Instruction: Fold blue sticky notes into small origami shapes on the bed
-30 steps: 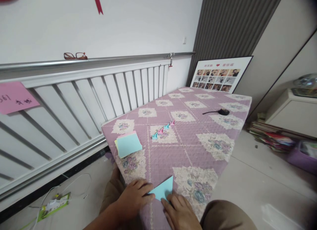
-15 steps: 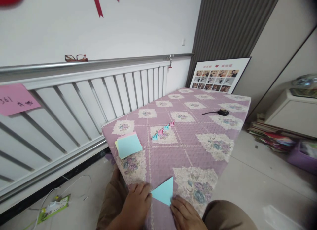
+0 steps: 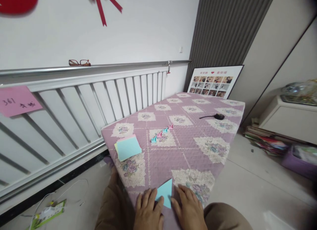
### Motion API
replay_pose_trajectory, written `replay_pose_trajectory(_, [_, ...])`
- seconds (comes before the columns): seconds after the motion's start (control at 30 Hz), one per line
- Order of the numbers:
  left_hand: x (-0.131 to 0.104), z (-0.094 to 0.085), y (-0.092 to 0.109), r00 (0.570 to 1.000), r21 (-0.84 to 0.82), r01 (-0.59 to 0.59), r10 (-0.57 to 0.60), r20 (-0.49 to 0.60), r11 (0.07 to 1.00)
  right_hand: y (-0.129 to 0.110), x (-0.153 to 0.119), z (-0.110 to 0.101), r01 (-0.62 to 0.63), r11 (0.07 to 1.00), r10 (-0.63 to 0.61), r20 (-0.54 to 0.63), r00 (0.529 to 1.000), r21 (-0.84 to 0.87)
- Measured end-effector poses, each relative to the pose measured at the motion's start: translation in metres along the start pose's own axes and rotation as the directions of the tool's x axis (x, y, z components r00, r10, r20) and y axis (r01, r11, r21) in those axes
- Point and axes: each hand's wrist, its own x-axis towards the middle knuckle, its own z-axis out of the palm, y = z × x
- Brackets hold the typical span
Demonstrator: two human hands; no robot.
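A light blue sheet of paper [image 3: 165, 193], folded into a triangle, lies on the cloth-covered table [image 3: 160, 164] close to me. My left hand [image 3: 150, 208] rests with its fingers stretched out, covering the paper's left corner. Just right of the paper's right edge, my right hand [image 3: 188, 205] lies with its fingers extended and slightly apart. Farther up the table stands a diagonal row of several small folded paper pieces, with a blue folded piece [image 3: 154, 139] nearest and a pink folded piece [image 3: 170, 126] farthest.
A stack of coloured paper squares [image 3: 128, 148], blue on top, sits at the table's left edge. A black object with a thin tail [image 3: 219, 116] lies far right. A white radiator [image 3: 111, 94] borders the left side; glasses [image 3: 79, 62] rest on the pipe above.
My left hand has slid right, over the paper's left corner. The fingers of my right hand have moved off the lower corner and lie farther forward beside the edge. The view has tilted slightly up.
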Motion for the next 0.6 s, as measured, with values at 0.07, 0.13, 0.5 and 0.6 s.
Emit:
replay_pose_trajectory(0.07, [-0.002, 0.005, 0.002, 0.999, -0.012, 0.042, -0.042, -0.018, 0.999, -0.007, 0.009, 0.001, -0.110, 0.993, 0.110, 0.004, 0.994, -0.046])
replay_pose_trajectory(0.13, [-0.002, 0.009, 0.005, 0.999, -0.023, 0.040, -0.040, -0.034, 0.999, -0.012, 0.018, 0.004, -0.143, 0.989, 0.143, 0.002, 0.990, -0.049])
replay_pose_trajectory(0.5, [-0.001, -0.001, 0.010, 0.998, -0.041, 0.047, -0.048, -0.028, 0.998, -0.005, 0.036, 0.027, -0.126, 0.991, 0.129, -0.100, 0.987, 0.031])
replay_pose_trajectory(0.6, [0.000, -0.001, 0.011, 0.997, -0.051, 0.078, -0.078, 0.001, 0.996, -0.007, 0.044, 0.016, -0.110, 0.994, 0.110, -0.019, 0.994, 0.022])
